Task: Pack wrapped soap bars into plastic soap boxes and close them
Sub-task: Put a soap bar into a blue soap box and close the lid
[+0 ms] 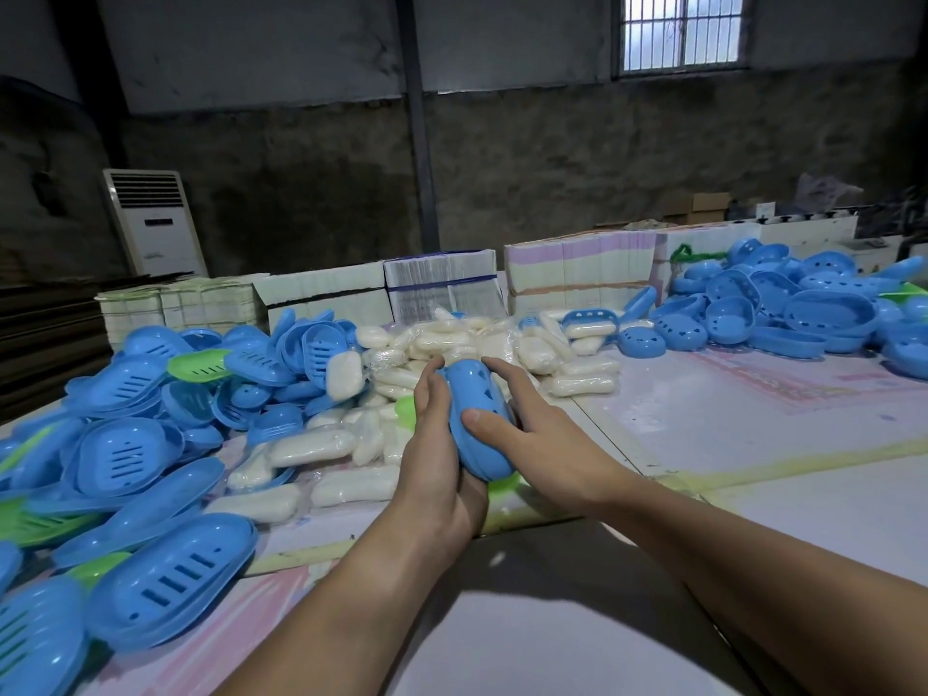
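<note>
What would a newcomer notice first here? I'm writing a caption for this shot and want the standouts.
Dead centre, the left hand and right hand clasp a blue soap box between them. Behind it lies a heap of white wrapped soap bars, flanked by the left pile of blue box halves and the right pile.

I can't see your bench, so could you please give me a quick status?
Both hands grip one blue box. Box looks closed. Nothing in the way.
</note>
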{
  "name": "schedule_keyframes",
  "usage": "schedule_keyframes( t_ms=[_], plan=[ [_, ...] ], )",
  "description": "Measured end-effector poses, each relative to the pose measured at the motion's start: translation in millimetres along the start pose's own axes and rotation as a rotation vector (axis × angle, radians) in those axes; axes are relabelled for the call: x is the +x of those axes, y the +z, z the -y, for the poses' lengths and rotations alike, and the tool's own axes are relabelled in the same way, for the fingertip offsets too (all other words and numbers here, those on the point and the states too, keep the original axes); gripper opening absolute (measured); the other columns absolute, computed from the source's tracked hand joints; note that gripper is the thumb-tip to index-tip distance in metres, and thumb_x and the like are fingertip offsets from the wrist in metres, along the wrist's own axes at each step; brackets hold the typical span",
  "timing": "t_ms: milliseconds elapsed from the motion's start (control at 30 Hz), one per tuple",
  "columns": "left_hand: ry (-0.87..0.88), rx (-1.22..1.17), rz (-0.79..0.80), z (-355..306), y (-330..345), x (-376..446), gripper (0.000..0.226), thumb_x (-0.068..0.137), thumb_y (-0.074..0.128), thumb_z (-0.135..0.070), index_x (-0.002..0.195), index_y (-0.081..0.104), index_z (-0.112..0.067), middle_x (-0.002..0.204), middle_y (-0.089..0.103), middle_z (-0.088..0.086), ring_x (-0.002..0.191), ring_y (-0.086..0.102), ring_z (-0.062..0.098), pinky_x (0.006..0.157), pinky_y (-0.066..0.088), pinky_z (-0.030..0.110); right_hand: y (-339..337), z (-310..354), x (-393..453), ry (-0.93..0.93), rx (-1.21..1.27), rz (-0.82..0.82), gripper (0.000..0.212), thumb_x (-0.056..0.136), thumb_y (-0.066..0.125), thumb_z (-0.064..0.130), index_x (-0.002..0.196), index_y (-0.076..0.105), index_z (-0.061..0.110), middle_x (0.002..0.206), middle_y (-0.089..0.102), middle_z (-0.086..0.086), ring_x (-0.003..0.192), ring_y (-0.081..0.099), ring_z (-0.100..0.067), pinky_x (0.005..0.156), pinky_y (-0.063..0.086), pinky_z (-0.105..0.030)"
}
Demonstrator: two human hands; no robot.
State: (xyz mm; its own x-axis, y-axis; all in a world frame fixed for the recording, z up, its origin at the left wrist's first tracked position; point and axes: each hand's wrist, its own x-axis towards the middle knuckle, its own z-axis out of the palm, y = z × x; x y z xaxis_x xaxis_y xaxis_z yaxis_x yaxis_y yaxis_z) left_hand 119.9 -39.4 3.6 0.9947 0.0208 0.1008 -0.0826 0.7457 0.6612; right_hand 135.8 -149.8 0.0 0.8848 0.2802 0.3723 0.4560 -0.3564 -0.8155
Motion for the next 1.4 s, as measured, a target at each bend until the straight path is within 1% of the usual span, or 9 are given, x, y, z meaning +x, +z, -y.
schedule_keyframes(
  t_ms=[133, 300, 400, 533, 667, 900, 1067, 1200, 1400],
  plan=[
    [-0.109, -0.06, 0.0, -6.0, -2.7, 1.2, 0.047, 0.098, 0.052, -0.048, 0.137, 0.059, -0.024, 0.128, 0.067, 0.013, 0.108, 0.067, 0.031, 0.089, 0.059, 0.045, -2.3, -1.0, 1.3, -0.031, 0.119, 0.009, 0.07, 0.082, 0.059, 0.06, 0.144, 0.03, 0.048, 0.114, 0.06, 0.015, 0.093, 0.063, 0.007, 0.076, 0.051, -0.014],
    [-0.206, -0.155, -0.017, -11.7, -3.0, 0.2, 0.041, 0.093, 0.057, -0.052, 0.111, 0.072, -0.018, 0.097, 0.074, 0.016, 0.088, 0.07, 0.029, 0.067, 0.062, 0.043, -1.9, -0.9, 3.7, 0.038, 0.228, 0.003, 0.054, 0.096, 0.056, 0.042, 0.145, 0.035, 0.041, 0.106, 0.057, 0.009, 0.06, 0.055, 0.018, 0.048, 0.037, -0.002],
    [-0.189, -0.115, -0.04, -9.1, -1.1, -0.3, 0.039, 0.095, 0.054, -0.052, 0.102, 0.078, -0.022, 0.097, 0.076, 0.013, 0.086, 0.072, 0.028, 0.074, 0.061, 0.042, 1.5, -1.3, 3.9, 0.064, 0.244, -0.032, 0.056, 0.094, 0.058, 0.045, 0.144, 0.034, 0.042, 0.106, 0.06, 0.01, 0.071, 0.061, 0.016, 0.053, 0.04, -0.003],
    [-0.114, -0.094, -0.083, -6.3, 0.3, 0.5, 0.044, 0.099, 0.051, -0.047, 0.139, 0.057, -0.029, 0.133, 0.065, 0.012, 0.12, 0.063, 0.032, 0.09, 0.056, 0.046, 3.7, 0.8, 2.0, 0.1, 0.23, -0.052, 0.059, 0.091, 0.057, 0.053, 0.142, 0.029, 0.049, 0.12, 0.062, 0.007, 0.096, 0.064, 0.001, 0.063, 0.045, -0.01],
    [-0.142, -0.077, -0.074, -6.6, 0.2, -0.6, 0.049, 0.098, 0.055, -0.049, 0.141, 0.057, -0.027, 0.133, 0.065, 0.011, 0.125, 0.061, 0.031, 0.107, 0.047, 0.048, 2.3, -1.6, 3.8, 0.089, 0.231, -0.036, 0.051, 0.091, 0.059, 0.048, 0.138, 0.038, 0.045, 0.113, 0.065, 0.006, 0.09, 0.067, 0.002, 0.06, 0.044, -0.006],
    [-0.144, -0.035, -0.112, -3.3, 1.9, -2.4, 0.049, 0.096, 0.056, -0.049, 0.139, 0.058, -0.026, 0.138, 0.062, 0.011, 0.123, 0.062, 0.03, 0.099, 0.052, 0.045, -0.3, -4.6, 1.9, 0.062, 0.142, 0.027, 0.06, 0.088, 0.06, 0.055, 0.142, 0.033, 0.047, 0.123, 0.061, 0.009, 0.105, 0.064, -0.002, 0.086, 0.051, -0.02],
    [-0.047, 0.074, -0.175, -4.3, 0.5, -0.3, 0.045, 0.101, 0.05, -0.048, 0.137, 0.059, -0.023, 0.124, 0.066, 0.013, 0.104, 0.065, 0.03, 0.091, 0.053, 0.045, 8.0, -1.3, 0.2, 0.08, 0.064, 0.022, 0.065, 0.088, 0.052, 0.065, 0.146, 0.026, 0.049, 0.125, 0.061, 0.004, 0.103, 0.063, -0.005, 0.085, 0.048, -0.022],
    [-0.103, 0.085, -0.215, -5.2, 0.4, 0.0, 0.051, 0.101, 0.048, -0.051, 0.134, 0.059, -0.014, 0.133, 0.063, 0.019, 0.116, 0.064, 0.035, 0.096, 0.052, 0.047, 13.8, 2.0, 2.1, 0.12, -0.007, 0.017, 0.091, 0.064, 0.037, 0.083, 0.147, 0.023, 0.048, 0.131, 0.058, 0.003, 0.11, 0.062, -0.015, 0.101, 0.047, -0.039],
    [-0.141, 0.061, -0.192, -7.9, -1.1, -1.7, 0.026, 0.097, 0.054, -0.038, 0.087, 0.066, -0.017, 0.092, 0.065, 0.009, 0.08, 0.063, 0.024, 0.071, 0.051, 0.036, 19.0, -0.5, 7.0, 0.207, 0.017, 0.014, 0.098, 0.057, 0.034, 0.085, 0.146, 0.027, 0.044, 0.134, 0.057, -0.001, 0.113, 0.061, -0.021, 0.103, 0.046, -0.043]
  ],
)
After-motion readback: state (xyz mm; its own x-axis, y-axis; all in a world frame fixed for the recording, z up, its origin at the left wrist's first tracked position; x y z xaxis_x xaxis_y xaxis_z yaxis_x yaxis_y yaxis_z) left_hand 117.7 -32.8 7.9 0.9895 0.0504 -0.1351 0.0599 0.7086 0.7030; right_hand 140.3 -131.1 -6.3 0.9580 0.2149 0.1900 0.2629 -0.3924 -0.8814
